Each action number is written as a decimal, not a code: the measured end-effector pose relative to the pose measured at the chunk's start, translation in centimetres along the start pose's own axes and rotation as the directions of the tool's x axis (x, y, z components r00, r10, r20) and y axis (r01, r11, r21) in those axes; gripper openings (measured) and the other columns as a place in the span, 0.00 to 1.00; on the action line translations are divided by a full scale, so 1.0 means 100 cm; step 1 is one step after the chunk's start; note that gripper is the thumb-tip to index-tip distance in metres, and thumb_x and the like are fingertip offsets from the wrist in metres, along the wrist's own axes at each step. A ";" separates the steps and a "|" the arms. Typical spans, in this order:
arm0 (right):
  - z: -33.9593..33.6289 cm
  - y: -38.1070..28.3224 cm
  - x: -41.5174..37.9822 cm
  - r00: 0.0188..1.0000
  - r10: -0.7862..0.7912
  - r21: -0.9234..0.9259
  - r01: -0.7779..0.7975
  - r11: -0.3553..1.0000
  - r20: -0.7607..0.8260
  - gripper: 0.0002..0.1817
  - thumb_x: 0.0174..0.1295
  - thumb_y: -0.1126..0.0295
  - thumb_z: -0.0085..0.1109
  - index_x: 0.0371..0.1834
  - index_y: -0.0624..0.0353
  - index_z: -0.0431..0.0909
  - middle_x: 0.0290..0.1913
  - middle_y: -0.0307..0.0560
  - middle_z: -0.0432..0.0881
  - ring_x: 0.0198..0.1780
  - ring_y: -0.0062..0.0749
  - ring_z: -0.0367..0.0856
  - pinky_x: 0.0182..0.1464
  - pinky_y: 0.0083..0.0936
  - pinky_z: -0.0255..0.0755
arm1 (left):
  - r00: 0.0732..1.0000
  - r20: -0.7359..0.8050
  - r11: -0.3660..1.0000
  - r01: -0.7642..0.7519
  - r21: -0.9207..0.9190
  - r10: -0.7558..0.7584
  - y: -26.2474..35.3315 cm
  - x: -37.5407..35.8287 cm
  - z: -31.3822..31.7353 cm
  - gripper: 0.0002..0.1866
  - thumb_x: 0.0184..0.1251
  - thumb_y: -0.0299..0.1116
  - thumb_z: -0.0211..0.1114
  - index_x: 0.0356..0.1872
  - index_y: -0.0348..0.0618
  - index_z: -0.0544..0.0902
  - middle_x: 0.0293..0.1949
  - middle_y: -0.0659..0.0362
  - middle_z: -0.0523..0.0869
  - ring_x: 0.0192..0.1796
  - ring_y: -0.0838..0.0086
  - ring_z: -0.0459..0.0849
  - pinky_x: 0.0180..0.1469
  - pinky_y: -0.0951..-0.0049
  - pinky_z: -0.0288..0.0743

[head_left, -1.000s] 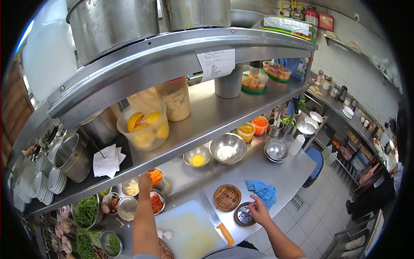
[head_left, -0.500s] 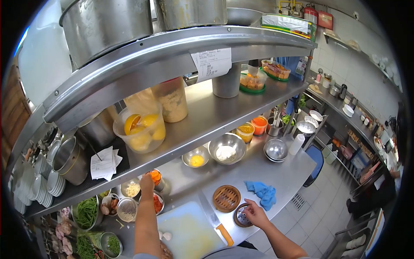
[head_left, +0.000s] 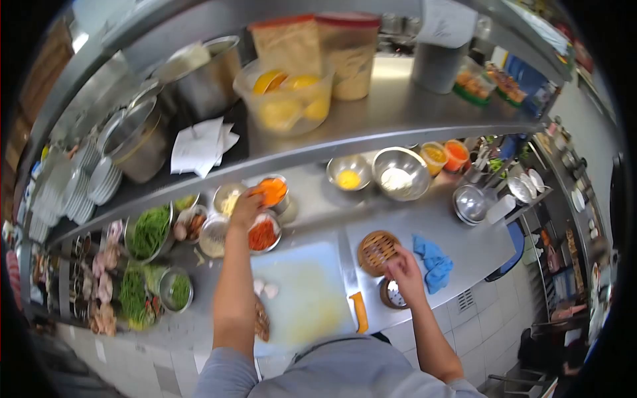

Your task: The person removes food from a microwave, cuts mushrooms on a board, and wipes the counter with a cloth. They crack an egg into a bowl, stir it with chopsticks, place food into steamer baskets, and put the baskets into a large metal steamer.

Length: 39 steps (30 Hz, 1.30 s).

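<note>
Left hand [head_left: 247,207] fingers pinch orange shreds at centre-frame tub [head_left: 273,190]: soft, light. Right hand [head_left: 403,270] fingers grip steamer [head_left: 377,251] rim: stiff, light.

Restaurant kitchen, steel shelf [head_left: 398,126], stacked plates [head_left: 99,182], prep bowls [head_left: 398,174] of ingredients, cutting board [head_left: 305,298]

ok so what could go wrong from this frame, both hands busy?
1. The left hand reaches over the bowl of red shreds to the tub of orange pieces; the forearm could nudge that bowl.
2. The right hand is at the bamboo lid, apparently holding its edge; it may slip onto the steamer base.
3. The knife lies between the arms, blade toward the shelf; a careless pull-back could catch it.
</note>
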State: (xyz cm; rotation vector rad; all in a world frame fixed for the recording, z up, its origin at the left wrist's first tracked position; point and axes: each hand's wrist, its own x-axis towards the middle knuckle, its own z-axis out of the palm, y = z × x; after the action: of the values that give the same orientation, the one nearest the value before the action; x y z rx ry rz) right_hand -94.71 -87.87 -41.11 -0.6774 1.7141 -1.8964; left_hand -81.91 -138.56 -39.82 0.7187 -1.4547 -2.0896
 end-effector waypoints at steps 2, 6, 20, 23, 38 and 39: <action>0.039 -0.026 0.022 0.997 0.075 0.009 -0.075 0.997 0.009 0.29 0.76 0.72 0.60 0.78 0.60 0.65 0.52 0.43 0.83 0.49 0.24 0.82 0.49 0.21 0.78 | 0.984 0.145 0.980 0.127 -0.155 -0.105 -0.018 -0.033 0.033 0.17 0.71 0.22 0.64 0.59 0.42 0.82 0.50 0.58 0.87 0.51 0.70 0.87 0.50 0.69 0.84; 0.073 -0.024 0.057 0.938 0.276 0.001 -0.282 0.959 0.211 0.29 0.74 0.67 0.64 0.76 0.61 0.68 0.55 0.44 0.83 0.50 0.25 0.85 0.49 0.23 0.82 | 0.921 0.322 0.941 0.288 -0.177 -0.221 -0.051 -0.115 0.121 0.18 0.71 0.19 0.63 0.61 0.39 0.79 0.54 0.54 0.86 0.52 0.69 0.88 0.54 0.66 0.84; -0.023 0.020 -0.033 0.899 0.435 0.081 -0.437 0.896 0.047 0.15 0.71 0.68 0.68 0.54 0.56 0.73 0.43 0.42 0.87 0.36 0.21 0.87 0.36 0.17 0.81 | 0.778 0.475 0.908 0.395 0.140 -0.411 -0.156 -0.202 0.259 0.12 0.74 0.29 0.71 0.53 0.40 0.81 0.45 0.58 0.89 0.40 0.78 0.88 0.45 0.79 0.84; -0.045 0.018 -0.052 0.895 0.446 0.076 -0.442 0.894 -0.035 0.15 0.71 0.67 0.69 0.54 0.57 0.76 0.44 0.41 0.87 0.37 0.20 0.86 0.36 0.16 0.81 | 0.738 0.524 0.903 0.384 0.192 -0.425 -0.175 -0.201 0.278 0.11 0.75 0.29 0.70 0.53 0.39 0.82 0.44 0.57 0.89 0.38 0.78 0.88 0.42 0.79 0.84; -0.101 0.045 -0.077 0.960 0.249 -0.740 -0.257 0.621 -0.125 0.11 0.63 0.66 0.68 0.44 0.59 0.89 0.39 0.53 0.90 0.41 0.47 0.89 0.47 0.39 0.82 | 0.737 0.664 0.723 -0.390 0.571 -0.126 -0.203 -0.193 0.326 0.12 0.69 0.26 0.65 0.51 0.37 0.87 0.39 0.53 0.91 0.36 0.64 0.90 0.45 0.65 0.84; -0.099 0.051 -0.077 0.960 0.254 -0.740 -0.258 0.621 -0.121 0.11 0.63 0.66 0.68 0.44 0.59 0.89 0.39 0.53 0.90 0.41 0.47 0.89 0.47 0.39 0.82 | 0.689 0.705 0.583 -0.507 0.634 -0.168 -0.203 -0.191 0.329 0.13 0.67 0.26 0.64 0.50 0.39 0.87 0.38 0.52 0.90 0.39 0.59 0.89 0.46 0.60 0.83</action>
State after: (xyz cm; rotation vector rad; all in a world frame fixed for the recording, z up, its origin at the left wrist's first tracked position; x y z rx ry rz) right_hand -95.23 -75.82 -47.31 -0.6476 2.4586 -0.9226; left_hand -91.56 -97.07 -46.66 -0.0852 -2.8715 -1.4634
